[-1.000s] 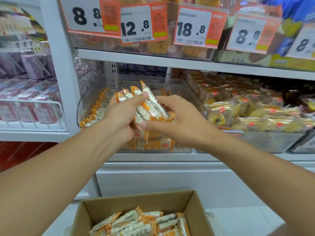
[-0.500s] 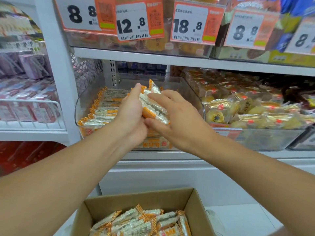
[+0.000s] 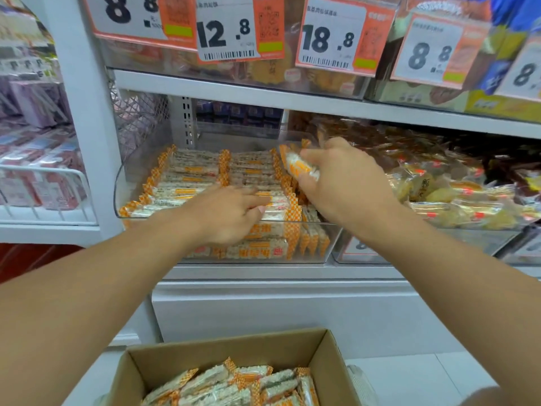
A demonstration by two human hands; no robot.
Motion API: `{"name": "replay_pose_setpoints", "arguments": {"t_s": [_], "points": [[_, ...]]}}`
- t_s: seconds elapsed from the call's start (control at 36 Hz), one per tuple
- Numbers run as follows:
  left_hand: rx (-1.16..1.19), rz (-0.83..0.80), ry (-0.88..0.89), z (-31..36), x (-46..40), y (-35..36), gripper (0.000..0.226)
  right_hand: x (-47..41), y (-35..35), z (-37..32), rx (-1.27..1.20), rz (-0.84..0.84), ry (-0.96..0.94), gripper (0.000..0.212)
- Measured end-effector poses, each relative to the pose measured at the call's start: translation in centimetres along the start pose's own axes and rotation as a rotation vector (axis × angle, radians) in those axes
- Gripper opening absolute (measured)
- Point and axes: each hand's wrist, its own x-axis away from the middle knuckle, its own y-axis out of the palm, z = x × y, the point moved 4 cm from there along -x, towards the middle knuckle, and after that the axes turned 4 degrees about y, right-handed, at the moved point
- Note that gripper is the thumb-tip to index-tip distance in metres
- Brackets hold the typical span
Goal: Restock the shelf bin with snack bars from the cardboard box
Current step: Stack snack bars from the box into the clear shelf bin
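Observation:
A clear plastic shelf bin (image 3: 123, 183) holds rows of snack bars (image 3: 193, 171) in white and orange wrappers. My left hand (image 3: 225, 215) reaches over the bin's front edge, and its fingers press flat on the bars in the front row. My right hand (image 3: 342, 180) hovers over the bin's right side and grips a small bunch of snack bars (image 3: 298, 167). Below, at the bottom of the view, an open cardboard box (image 3: 222, 347) contains several more bars (image 3: 234, 382) of the same kind.
A second clear bin with yellow pastry packs (image 3: 456, 197) stands right of the snack bar bin. Price tags (image 3: 225, 27) hang from the shelf above. A white upright post (image 3: 87, 118) and a wire rack of pink packs (image 3: 38, 177) lie to the left.
My hands held one bunch of bars together in front of the bin. They have parted: the left dropped onto the bars in the bin, the right carried the bunch right and deeper.

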Motion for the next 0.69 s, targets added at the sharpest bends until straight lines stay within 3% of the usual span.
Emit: {"name": "replay_pose_setpoints", "arguments": {"t_s": [0.08, 0.25, 0.47, 0.69], "points": [[-0.006, -0.008, -0.013, -0.4, -0.2, -0.1, 0.05, -0.1, 1.2, -1.1, 0.252, -0.07, 0.022, 0.034], [-0.007, -0.008, -0.048, -0.2, 0.1, -0.2, 0.049, -0.4, 2.8, -2.8, 0.514, -0.15, 0.018, 0.033], [-0.04, 0.002, -0.065, -0.1, 0.5, -0.4, 0.049, -1.1, 4.1, -2.1, 0.312, -0.328, 0.0, 0.046], [-0.019, 0.03, -0.068, 0.2, 0.5, -0.4, 0.048, -1.1, 4.2, -2.1, 0.345, -0.384, -0.053, 0.034]]}}
